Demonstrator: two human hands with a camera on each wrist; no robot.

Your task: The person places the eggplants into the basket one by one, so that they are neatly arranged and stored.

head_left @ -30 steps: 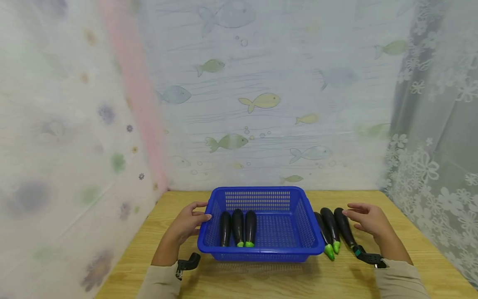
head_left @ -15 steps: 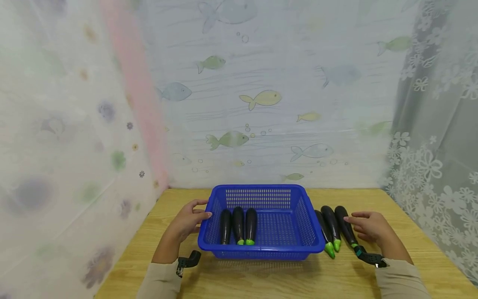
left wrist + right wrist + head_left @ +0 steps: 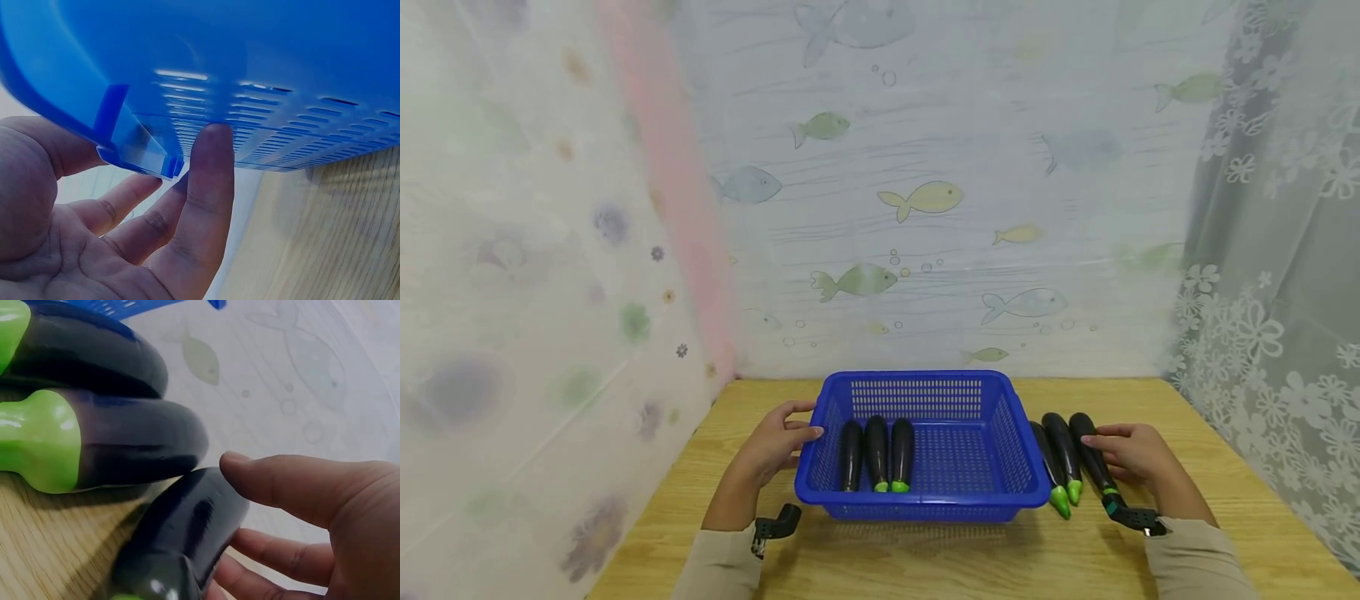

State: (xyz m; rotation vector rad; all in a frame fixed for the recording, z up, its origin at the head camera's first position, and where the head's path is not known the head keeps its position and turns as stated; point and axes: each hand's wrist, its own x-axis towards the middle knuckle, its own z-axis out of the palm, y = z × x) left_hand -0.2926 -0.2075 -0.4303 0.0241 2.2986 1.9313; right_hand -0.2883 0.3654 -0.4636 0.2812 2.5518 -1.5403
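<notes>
A blue plastic basket point(image 3: 925, 500) with slotted walls holds three dark eggplants point(image 3: 877, 454) side by side in its left half. My left hand point(image 3: 775, 442) grips the basket's left side, thumb over the rim; in the left wrist view, its fingers point(image 3: 209, 194) lie against the outer wall. Three more eggplants lie on the table right of the basket. My right hand point(image 3: 1131, 450) holds the outermost eggplant point(image 3: 1091, 457), thumb on one side and fingers on the other. The right wrist view shows that eggplant point(image 3: 181, 519) between thumb and fingers, still beside its neighbour point(image 3: 137, 440).
The basket stands on a wood-grain table point(image 3: 925, 558). A fish-patterned sheet point(image 3: 925, 250) hangs behind the table, a flowered sheet on the left and a lacy curtain point(image 3: 1270, 333) on the right. Dark camera mounts point(image 3: 778, 523) sit on both wrists.
My right hand has come down and left onto the outermost eggplant, its thumb and fingers closing about it. My left hand and the basket have stayed in place.
</notes>
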